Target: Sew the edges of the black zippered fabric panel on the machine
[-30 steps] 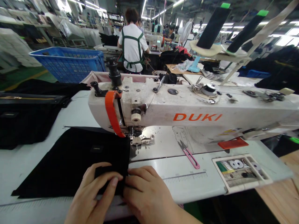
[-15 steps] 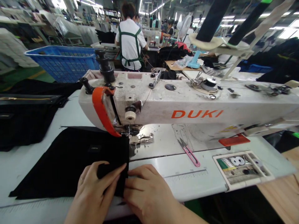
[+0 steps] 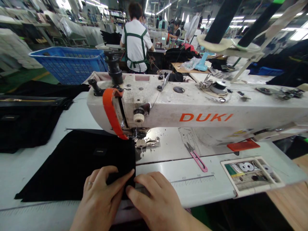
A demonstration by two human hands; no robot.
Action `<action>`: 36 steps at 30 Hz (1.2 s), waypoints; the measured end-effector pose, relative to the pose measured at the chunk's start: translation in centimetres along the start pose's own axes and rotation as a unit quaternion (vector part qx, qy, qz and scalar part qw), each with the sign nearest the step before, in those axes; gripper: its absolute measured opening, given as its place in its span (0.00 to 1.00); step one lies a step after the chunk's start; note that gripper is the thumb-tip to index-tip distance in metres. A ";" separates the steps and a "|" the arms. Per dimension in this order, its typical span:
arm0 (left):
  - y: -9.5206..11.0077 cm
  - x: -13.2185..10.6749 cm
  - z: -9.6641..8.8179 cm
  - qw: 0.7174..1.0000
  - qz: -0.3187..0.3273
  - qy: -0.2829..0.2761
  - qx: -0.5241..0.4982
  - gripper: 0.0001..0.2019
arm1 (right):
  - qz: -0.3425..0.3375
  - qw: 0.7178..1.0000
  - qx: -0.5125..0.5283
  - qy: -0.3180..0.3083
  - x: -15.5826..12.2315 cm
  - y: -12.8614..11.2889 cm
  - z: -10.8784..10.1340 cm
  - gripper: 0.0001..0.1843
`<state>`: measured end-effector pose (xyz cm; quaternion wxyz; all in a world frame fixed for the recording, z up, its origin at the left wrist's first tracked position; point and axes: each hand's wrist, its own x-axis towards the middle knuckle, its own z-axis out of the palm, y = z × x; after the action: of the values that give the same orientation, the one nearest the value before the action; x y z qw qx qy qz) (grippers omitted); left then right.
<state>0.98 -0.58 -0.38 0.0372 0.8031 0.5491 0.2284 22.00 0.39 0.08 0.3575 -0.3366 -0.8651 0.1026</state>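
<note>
A flat black fabric piece [image 3: 72, 166] with a small label [image 3: 100, 151] lies on the sewing machine table. Its right edge runs up to the presser foot [image 3: 141, 142] under the sewing machine [image 3: 163, 106]. My left hand [image 3: 102, 189], a ring on one finger, bunches the fabric near that edge, with its thumb stretched along the cloth. Close beside it, my right hand [image 3: 156, 195] holds the fabric's right edge between thumb and curled fingers. The fingertips of both hands almost meet there.
Pink thread snips [image 3: 197, 158] lie right of the presser foot. Further right, a tray [image 3: 251, 176] holds bobbins. More black fabric pieces [image 3: 29, 125] are stacked at left. Behind the machine stand a blue basket [image 3: 69, 62] and a seated person [image 3: 137, 41] with their back to me.
The view has shifted slightly, so the machine sits a little further right. My right thumb has moved onto the fabric near its edge. The fabric stays by the presser foot.
</note>
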 end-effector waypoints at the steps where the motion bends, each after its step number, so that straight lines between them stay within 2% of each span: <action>1: 0.0 0.0 -0.1 1.000 0.003 0.003 -0.004 0.17 | -0.013 1.000 -0.002 0.002 0.0 0.0 0.0 0.14; 4: -0.2 -0.4 -0.4 0.998 0.008 0.052 -0.044 0.16 | -0.028 0.999 0.013 0.006 0.0 0.2 0.1 0.18; 7: -0.6 -1.0 -0.7 0.990 0.004 0.100 -0.098 0.19 | -0.030 0.999 0.022 0.004 0.0 0.2 0.2 0.16; 8: -0.8 -1.1 -0.8 0.992 0.018 0.088 -0.090 0.20 | -0.031 0.999 0.021 0.002 0.0 0.2 0.3 0.14; 10: -1.1 -1.3 -1.0 0.995 0.096 0.020 -0.031 0.19 | -0.035 0.999 0.018 0.004 -0.1 0.2 0.5 0.13; 13: -1.4 -1.2 -1.1 0.970 0.223 -0.054 0.075 0.19 | -0.043 0.999 0.016 0.015 -0.2 0.3 0.8 0.12; 17: -1.4 -1.0 -1.0 0.954 0.276 -0.021 0.118 0.21 | -0.042 0.999 0.016 0.003 -0.3 0.4 1.0 0.07; 23: -1.0 -0.8 -0.9 0.951 0.284 -0.043 0.112 0.25 | -0.058 0.998 0.016 0.024 -0.3 0.5 1.0 0.11; 26: -1.2 -1.1 -1.0 0.959 0.264 -0.068 0.075 0.26 | -0.051 0.998 0.023 -0.013 -0.8 0.5 0.9 0.10; 33: -1.4 -1.0 -1.4 0.967 0.232 -0.105 -0.005 0.18 | -0.033 0.997 0.040 -0.062 -1.6 0.4 -0.2 0.09; 36: -1.2 -0.6 -1.6 0.965 0.247 -0.092 -0.006 0.17 | -0.031 0.997 0.045 -0.058 -1.5 0.3 -0.5 0.10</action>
<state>-0.90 -0.97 0.48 0.0344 0.9313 0.3261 0.1587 23.31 -0.43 -0.53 0.3243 -0.2863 -0.8892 0.1492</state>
